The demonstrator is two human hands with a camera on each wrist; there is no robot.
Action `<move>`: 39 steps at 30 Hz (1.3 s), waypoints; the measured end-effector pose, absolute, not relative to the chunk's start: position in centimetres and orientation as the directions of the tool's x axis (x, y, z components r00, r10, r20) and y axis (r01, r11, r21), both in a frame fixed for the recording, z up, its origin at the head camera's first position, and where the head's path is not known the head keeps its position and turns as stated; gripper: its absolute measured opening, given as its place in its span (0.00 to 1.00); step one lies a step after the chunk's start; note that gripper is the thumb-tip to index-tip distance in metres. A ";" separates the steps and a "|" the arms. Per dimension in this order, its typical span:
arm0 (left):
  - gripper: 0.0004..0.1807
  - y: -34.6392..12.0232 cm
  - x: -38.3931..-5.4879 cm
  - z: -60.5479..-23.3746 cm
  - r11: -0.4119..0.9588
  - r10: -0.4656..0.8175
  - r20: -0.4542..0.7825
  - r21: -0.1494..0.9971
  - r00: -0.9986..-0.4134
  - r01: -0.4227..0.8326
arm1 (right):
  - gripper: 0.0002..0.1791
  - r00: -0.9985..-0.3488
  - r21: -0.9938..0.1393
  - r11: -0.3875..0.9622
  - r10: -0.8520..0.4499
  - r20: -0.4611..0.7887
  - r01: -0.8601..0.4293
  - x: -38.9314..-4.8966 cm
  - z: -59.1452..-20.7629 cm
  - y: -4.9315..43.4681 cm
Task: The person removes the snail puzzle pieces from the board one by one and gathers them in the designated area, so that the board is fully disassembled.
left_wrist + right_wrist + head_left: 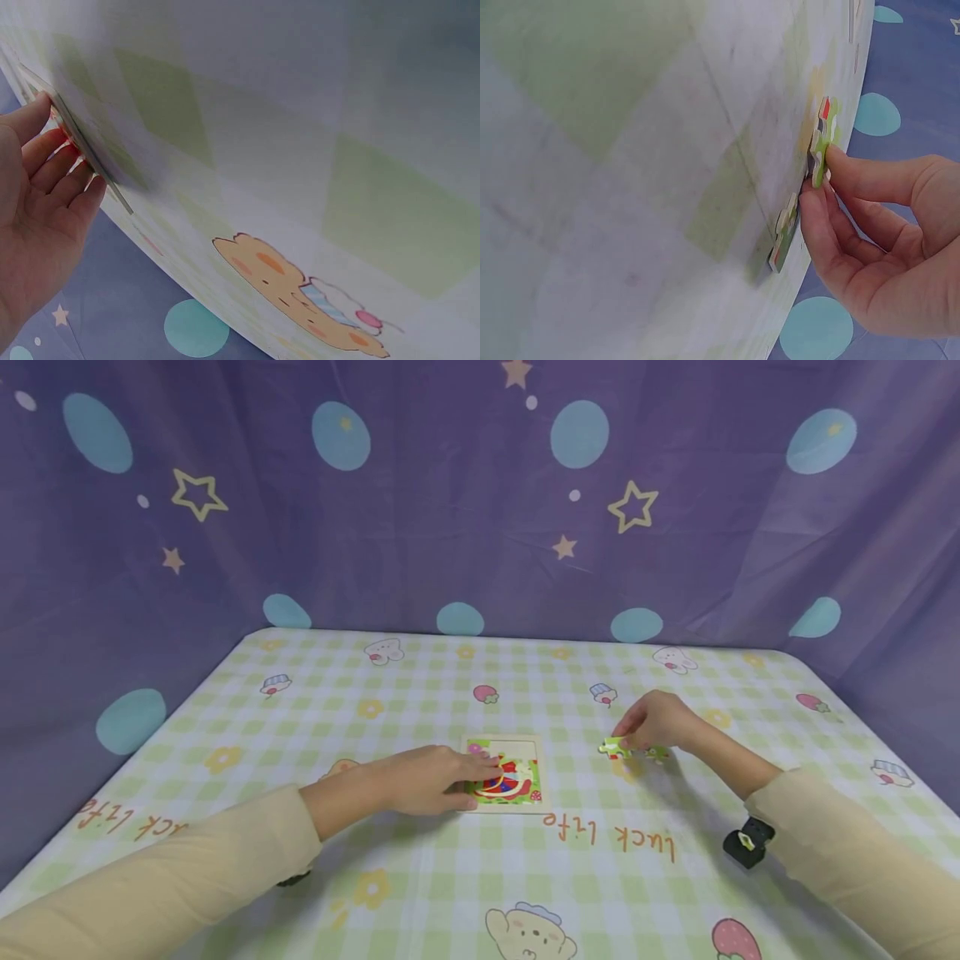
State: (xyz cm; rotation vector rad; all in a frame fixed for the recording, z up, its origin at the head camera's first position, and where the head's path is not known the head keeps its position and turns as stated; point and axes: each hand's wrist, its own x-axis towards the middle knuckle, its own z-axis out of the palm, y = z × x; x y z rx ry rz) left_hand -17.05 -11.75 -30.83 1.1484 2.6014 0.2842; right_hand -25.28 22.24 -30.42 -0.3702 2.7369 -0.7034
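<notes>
A small jigsaw board with a pale wooden frame lies mid-table, partly filled with a red, green and blue picture. Its upper part shows bare wood. My left hand rests on the board's left side, fingers stretched over the picture and thumb at the lower left edge. In the left wrist view the fingertips meet the board. To the right of the board, my right hand pinches a green jigsaw piece between thumb and fingers. Another jigsaw piece lies on the cloth just under those fingers.
A checked green and white tablecloth with printed cartoons and lettering covers the table. Behind the far edge hangs a purple curtain with stars and blue spots. A black wrist device sits below the right sleeve.
</notes>
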 end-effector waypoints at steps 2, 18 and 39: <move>0.28 -11.7 -17.0 -30.8 0.664 0.745 -0.176 0.290 -0.643 0.689 | 0.07 -0.924 -0.490 0.851 -0.322 -0.208 -0.187 -25.3 -30.4 22.2; 0.28 -11.7 -17.1 -30.7 0.659 0.749 -0.178 0.295 -0.638 0.692 | 0.05 -0.925 -0.459 0.855 -0.346 -0.156 -0.243 -25.1 -30.5 22.1; 0.27 -11.7 -16.7 -30.5 0.682 0.727 -0.189 0.309 -0.660 0.663 | 0.05 -0.928 -0.434 0.863 -0.347 -0.136 -0.259 -24.9 -30.4 22.2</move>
